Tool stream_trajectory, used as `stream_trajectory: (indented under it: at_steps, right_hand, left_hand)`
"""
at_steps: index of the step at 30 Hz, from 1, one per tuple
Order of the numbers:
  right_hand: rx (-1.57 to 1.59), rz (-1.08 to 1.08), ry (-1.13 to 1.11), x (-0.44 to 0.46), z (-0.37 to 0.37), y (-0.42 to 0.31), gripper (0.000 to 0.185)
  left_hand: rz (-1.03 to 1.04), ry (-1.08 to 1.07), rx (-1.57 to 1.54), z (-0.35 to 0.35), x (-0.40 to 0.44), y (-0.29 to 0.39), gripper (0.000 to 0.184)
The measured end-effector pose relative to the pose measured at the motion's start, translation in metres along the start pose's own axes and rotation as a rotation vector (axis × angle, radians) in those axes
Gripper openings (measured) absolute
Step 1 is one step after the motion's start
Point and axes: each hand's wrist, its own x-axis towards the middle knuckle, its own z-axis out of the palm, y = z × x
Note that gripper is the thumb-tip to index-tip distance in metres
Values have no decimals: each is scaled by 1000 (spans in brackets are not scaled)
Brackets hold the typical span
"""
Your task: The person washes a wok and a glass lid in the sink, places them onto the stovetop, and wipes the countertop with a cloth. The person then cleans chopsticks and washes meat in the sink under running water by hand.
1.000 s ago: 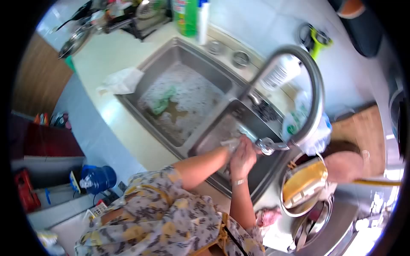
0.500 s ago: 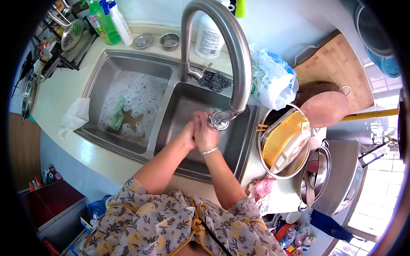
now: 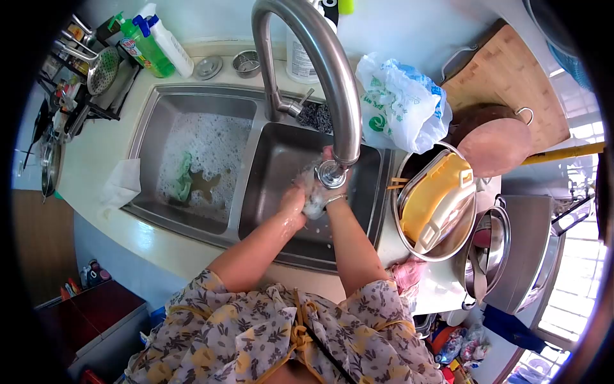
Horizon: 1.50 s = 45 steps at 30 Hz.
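Water runs from the curved faucet (image 3: pixel 331 174) over both hands in the right basin (image 3: pixel 265 153). My left hand (image 3: pixel 293 203) is under the stream, its fingers blurred by splashing water. My right hand (image 3: pixel 336 185), with a band at the wrist, is largely hidden behind the faucet head and the water. No object shows in either hand. In the left basin (image 3: pixel 153 128), a green cloth (image 3: pixel 183 178) lies in foamy water.
A white cloth (image 3: pixel 123 184) lies on the counter left of the sink. Bottles (image 3: pixel 148 48) stand behind it. At the right are a plastic bag (image 3: pixel 403 105), a metal bowl with a yellow container (image 3: pixel 432 201), and a cutting board (image 3: pixel 511 83).
The hands were pressed together; now they are slightly apart with water splashing between them. The view has steadied and shifted a little.
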Motion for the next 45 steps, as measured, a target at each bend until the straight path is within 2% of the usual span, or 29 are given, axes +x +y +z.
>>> stream_trajectory:
  at_steps: [2, 3, 5, 7, 8, 9, 10, 11, 14, 16, 17, 19, 20, 23, 25, 27, 29, 30, 31, 33, 34, 36, 37, 39, 41, 42, 43, 44, 45]
  right_hand:
    - [182, 296, 65, 6, -7, 11, 13]
    - [242, 394, 86, 7, -10, 10, 12]
    - [153, 291, -8, -8, -15, -15, 13]
    - [27, 78, -71, -32, -15, -37, 18]
    - [-26, -67, -77, -49, -15, -65, 22]
    - [-86, 127, -175, -66, -11, -64, 32]
    - [-46, 13, -179, -76, -16, -81, 16]
    - [-48, -70, -187, -81, -22, -101, 17]
    - [209, 86, -197, -93, -22, -123, 16]
    - [-10, 167, -241, -82, -22, -116, 12]
    - [-102, 116, -207, -73, -18, -105, 8]
    - [-15, 17, -35, -52, -13, -73, 12]
    - [-73, 95, -89, -44, -17, -43, 14]
    - [-376, 117, -226, -34, -28, 9, 16]
    - [-511, -183, -230, -42, -17, 45, 20]
    - [-221, 36, -146, -40, -7, 63, 22]
    - [-431, -102, -184, -33, 9, 84, 24]
    - [-533, -174, -193, -30, 18, 94, 25]
    - [109, 65, -162, -28, 26, 96, 32]
    - [756, 310, -136, -29, 36, 101, 39]
    - [217, 213, -337, -32, 36, 115, 52]
    - [-382, 442, -515, -21, 48, 153, 59]
    - [-384, 436, -515, -24, 46, 130, 59]
    - [43, 249, -469, -48, 34, 60, 42]
    - [-79, 391, -425, -49, 7, -34, 38]
    - [-48, 403, -406, -50, -3, -67, 37]
    - [-209, -101, -268, -57, -3, -62, 35]
    - [-312, -279, -234, -64, -11, -60, 33]
    - [-302, -95, -400, -70, -17, -56, 31]
  left_hand:
    - [220, -24, 68, 1, -4, -2, 42]
    - [219, -18, 62, 2, -11, 1, 42]
    - [-54, 149, 201, 5, -23, 13, 51]
    - [-154, 81, 73, 4, -17, 11, 55]
    - [-165, -281, -29, 4, -14, 14, 53]
    - [-169, -644, -136, 3, -8, 17, 52]
    - [-101, -606, -28, -4, 2, 20, 44]
    - [-38, -563, 85, -11, 11, 22, 35]
    - [326, -549, 458, -14, 24, 26, 22]
    - [82, -445, 117, -19, 39, 19, 17]
    - [82, -445, 118, -19, 42, 17, 17]
    - [74, -151, -18, -14, 30, 15, 18]
    - [73, -61, 178, -16, 18, 16, 17]
    - [326, 185, 262, -1, -6, 11, 9]
    - [411, 223, 341, -14, -12, 16, 10]
    - [500, 256, 417, -23, -14, 20, 12]
    - [543, 455, 439, -38, -5, 23, 11]
    - [545, 397, 338, -51, 1, 21, 8]
    - [560, 409, 333, -54, -2, 23, 8]
    - [307, 345, 338, -60, -9, 24, 11]
    - [235, 318, 321, -62, -8, 22, 17]
    - [162, 276, 281, -64, -5, 17, 18]
    - [84, 230, 253, -61, -4, 16, 20]
    - [3, 223, 222, -55, 2, 13, 23]
    - [-246, -10, -11, -47, 9, 12, 29]
    - [-183, -19, -81, -32, 1, 17, 32]
    - [-113, -137, -195, -23, 5, 18, 37]
    - [-35, -182, -238, -24, 13, 17, 39]
    - [45, -230, -282, -28, 30, 12, 41]
